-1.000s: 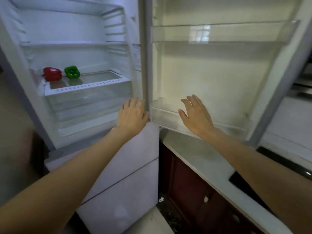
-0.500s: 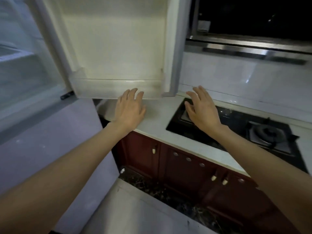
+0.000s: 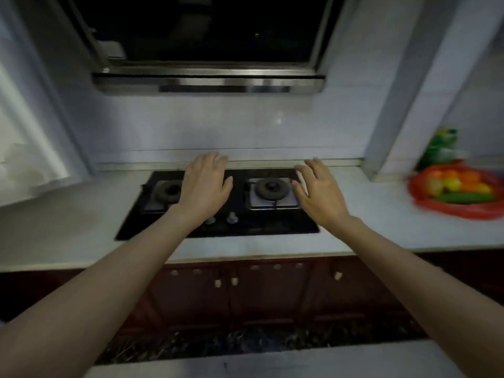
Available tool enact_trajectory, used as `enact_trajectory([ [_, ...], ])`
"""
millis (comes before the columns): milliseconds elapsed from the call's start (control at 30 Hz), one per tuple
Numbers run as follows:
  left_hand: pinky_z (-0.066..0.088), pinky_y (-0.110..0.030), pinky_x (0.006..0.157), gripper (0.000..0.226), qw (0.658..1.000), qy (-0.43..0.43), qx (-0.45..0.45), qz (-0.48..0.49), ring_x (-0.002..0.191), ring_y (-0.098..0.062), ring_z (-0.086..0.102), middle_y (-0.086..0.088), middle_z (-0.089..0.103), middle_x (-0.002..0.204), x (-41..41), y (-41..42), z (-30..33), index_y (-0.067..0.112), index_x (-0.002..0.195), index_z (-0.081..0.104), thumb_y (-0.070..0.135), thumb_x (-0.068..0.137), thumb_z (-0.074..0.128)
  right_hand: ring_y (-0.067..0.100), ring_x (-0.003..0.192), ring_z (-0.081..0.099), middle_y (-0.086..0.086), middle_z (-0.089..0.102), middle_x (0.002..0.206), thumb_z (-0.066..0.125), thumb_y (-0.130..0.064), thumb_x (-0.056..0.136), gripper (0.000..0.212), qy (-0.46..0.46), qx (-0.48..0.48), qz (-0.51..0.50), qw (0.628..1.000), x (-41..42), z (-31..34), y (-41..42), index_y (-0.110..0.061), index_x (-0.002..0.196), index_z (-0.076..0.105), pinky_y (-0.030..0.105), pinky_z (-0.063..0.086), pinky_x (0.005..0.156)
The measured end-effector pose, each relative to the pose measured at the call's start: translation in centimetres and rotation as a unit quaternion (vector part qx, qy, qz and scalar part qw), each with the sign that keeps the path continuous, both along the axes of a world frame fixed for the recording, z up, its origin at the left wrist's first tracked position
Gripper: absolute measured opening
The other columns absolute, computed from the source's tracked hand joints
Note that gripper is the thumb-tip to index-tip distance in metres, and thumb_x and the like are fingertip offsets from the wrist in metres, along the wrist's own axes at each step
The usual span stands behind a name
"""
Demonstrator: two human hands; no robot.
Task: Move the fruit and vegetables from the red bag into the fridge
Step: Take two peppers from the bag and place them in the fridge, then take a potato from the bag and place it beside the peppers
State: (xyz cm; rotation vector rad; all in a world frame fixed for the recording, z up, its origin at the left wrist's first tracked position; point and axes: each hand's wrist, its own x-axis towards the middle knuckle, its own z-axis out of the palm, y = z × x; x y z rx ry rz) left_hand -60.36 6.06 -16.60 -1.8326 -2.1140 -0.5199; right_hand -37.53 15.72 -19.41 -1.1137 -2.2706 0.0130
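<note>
Above the black gas hob, both hands hang empty with fingers spread and nearly straight: the left hand over the space between the two burners, the right hand over the right burner's edge, neither touching anything that can be made out. Well apart from them, at the far right of the pale countertop, lies the red bag, a thin, slack plastic sack slumped open around its load. Inside show orange and yellow round fruit and, lying along the near side, a long green vegetable, probably a cucumber; blur hides finer detail. The bag itself looks soft and shapeless, so it would likely sag and spill if lifted by one edge. The produce seems firm, light and smooth-skinned, best cupped piece by piece around its widest part, and the long green one gripped at mid-length. Something green stands behind the bag, too blurred to name.
</note>
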Motion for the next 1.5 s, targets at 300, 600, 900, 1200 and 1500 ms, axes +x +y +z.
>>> enact_trajectory([
  [300, 0.025, -0.042, 0.110, 0.049, 0.985, -0.018, -0.036, -0.167, 0.132, -0.028, 0.032, -0.011, 0.036, 0.145, 17.1, 11.0, -2.0, 0.012, 0.140, 0.037, 0.033, 0.096, 0.043, 0.029, 0.138, 0.029, 0.015, 0.041, 0.142, 0.045, -0.029, 0.097, 0.041, 0.018, -0.056, -0.177, 0.982, 18.9, -1.8, 2.9, -0.009, 0.132, 0.048, 0.040, 0.026, 0.113],
  [600, 0.023, -0.042, 0.111, 0.051, 0.953, -0.008, -0.074, -0.294, 0.136, -0.027, 0.027, -0.011, 0.030, 0.150, 32.8, 20.2, -3.9, 0.015, 0.142, 0.034, 0.036, 0.096, 0.040, 0.025, 0.134, 0.031, 0.010, 0.042, 0.139, 0.042, -0.033, 0.098, 0.043, 0.012, -0.087, -0.299, 0.950, 32.9, -3.3, 4.3, -0.010, 0.134, 0.046, 0.036, 0.028, 0.111],
  [900, 0.036, -0.044, 0.103, 0.047, 0.918, -0.016, -0.057, -0.392, 0.126, -0.030, 0.040, -0.009, 0.042, 0.140, 46.9, 32.5, -5.3, 0.014, 0.133, 0.044, 0.035, 0.091, 0.049, 0.027, 0.139, 0.025, 0.014, 0.039, 0.143, 0.041, -0.035, 0.098, 0.046, 0.011, -0.114, -0.387, 0.915, 45.2, -3.5, 12.3, -0.010, 0.137, 0.044, 0.041, 0.024, 0.115],
  [1200, 0.038, -0.045, 0.096, 0.048, 0.904, -0.030, -0.093, -0.416, 0.125, -0.033, 0.041, -0.014, 0.045, 0.137, 57.3, 41.3, -10.1, 0.008, 0.133, 0.047, 0.030, 0.090, 0.054, 0.025, 0.144, 0.016, 0.012, 0.035, 0.148, 0.042, -0.033, 0.099, 0.046, 0.028, -0.138, -0.444, 0.885, 56.0, -7.2, 16.5, -0.010, 0.139, 0.042, 0.035, 0.017, 0.117],
  [1500, 0.043, -0.049, 0.091, 0.049, 0.919, -0.012, -0.138, -0.369, 0.118, -0.036, 0.047, -0.017, 0.049, 0.130, 65.1, 47.8, -15.6, 0.008, 0.130, 0.049, 0.027, 0.086, 0.059, 0.024, 0.144, 0.015, 0.011, 0.034, 0.149, 0.040, -0.034, 0.099, 0.047, 0.023, -0.173, -0.418, 0.892, 67.5, -12.3, 23.3, -0.010, 0.140, 0.041, 0.036, 0.018, 0.116],
])
